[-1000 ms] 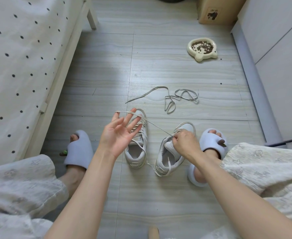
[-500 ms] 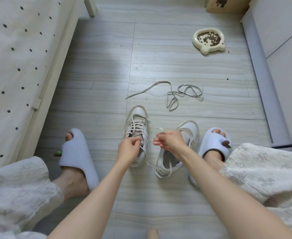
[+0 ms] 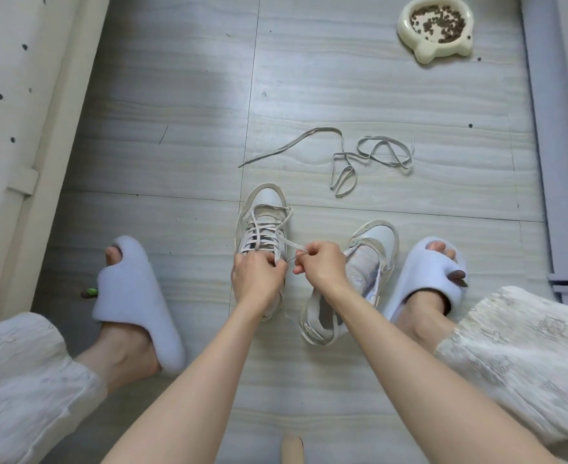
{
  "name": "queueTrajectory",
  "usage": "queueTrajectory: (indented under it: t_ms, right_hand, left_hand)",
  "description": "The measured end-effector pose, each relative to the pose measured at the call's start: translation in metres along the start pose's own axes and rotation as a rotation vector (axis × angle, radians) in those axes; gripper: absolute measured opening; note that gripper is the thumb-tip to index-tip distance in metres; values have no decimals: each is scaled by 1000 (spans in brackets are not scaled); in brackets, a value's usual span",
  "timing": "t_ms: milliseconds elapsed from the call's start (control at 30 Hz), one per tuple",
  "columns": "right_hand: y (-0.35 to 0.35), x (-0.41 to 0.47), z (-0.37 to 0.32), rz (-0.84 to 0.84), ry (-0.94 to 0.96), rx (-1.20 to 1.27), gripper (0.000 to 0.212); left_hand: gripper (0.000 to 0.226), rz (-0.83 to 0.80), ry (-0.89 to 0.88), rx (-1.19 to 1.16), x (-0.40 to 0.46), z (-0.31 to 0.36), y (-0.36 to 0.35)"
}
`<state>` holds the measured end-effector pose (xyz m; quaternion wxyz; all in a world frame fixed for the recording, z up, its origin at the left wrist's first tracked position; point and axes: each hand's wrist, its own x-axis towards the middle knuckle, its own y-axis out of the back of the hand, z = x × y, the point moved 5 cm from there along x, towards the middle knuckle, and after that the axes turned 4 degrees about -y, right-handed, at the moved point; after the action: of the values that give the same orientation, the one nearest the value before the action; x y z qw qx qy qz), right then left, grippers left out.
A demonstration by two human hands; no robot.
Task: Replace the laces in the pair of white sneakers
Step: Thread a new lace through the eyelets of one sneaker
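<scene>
Two white sneakers stand on the floor between my feet. The left sneaker is laced with a pale lace that loops over its toe. My left hand lies over its tongue and pinches the lace near the top eyelets. My right hand pinches the lace's other end just right of the shoe. The right sneaker has no lace in its eyelets and leans behind my right wrist. A loose grey lace lies tangled on the floor beyond the shoes.
My feet wear pale blue slippers, a left slipper and a right slipper. A cream pet bowl of kibble sits far right. A dotted bed runs along the left; a grey cabinet base along the right.
My left hand came down from a raised open pose and took the lace at the left sneaker. My right hand moved from the right sneaker to the lace. The camera moved closer.
</scene>
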<state>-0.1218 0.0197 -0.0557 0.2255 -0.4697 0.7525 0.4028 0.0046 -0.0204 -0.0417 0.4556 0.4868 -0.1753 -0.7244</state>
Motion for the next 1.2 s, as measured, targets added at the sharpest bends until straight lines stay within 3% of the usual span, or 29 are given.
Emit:
queueTrajectory:
  t_ms: [300, 500, 800, 967, 1067, 1200]
  right_hand:
    - [-13, 0, 6, -2, -42, 69, 33]
    - [-12, -5, 6, -19, -2, 5, 36]
    - [-12, -8, 10, -27, 1, 39, 33]
    - [-16, -6, 12, -8, 5, 23, 32]
    - [-24, -5, 15, -26, -4, 89, 32]
    - [-25, -2, 15, -50, -23, 183, 31]
  left_hand:
    - [41, -25, -181, 19, 8, -11, -8]
    - [29, -22, -186, -3, 8, -12, -8]
    - [30, -53, -241, -4, 10, -13, -7]
    - [42, -78, -284, 35, 9, -9, -3]
    - [26, -83, -323, 23, 7, -5, 1]
    - [22, -53, -346, 24, 9, -8, 6]
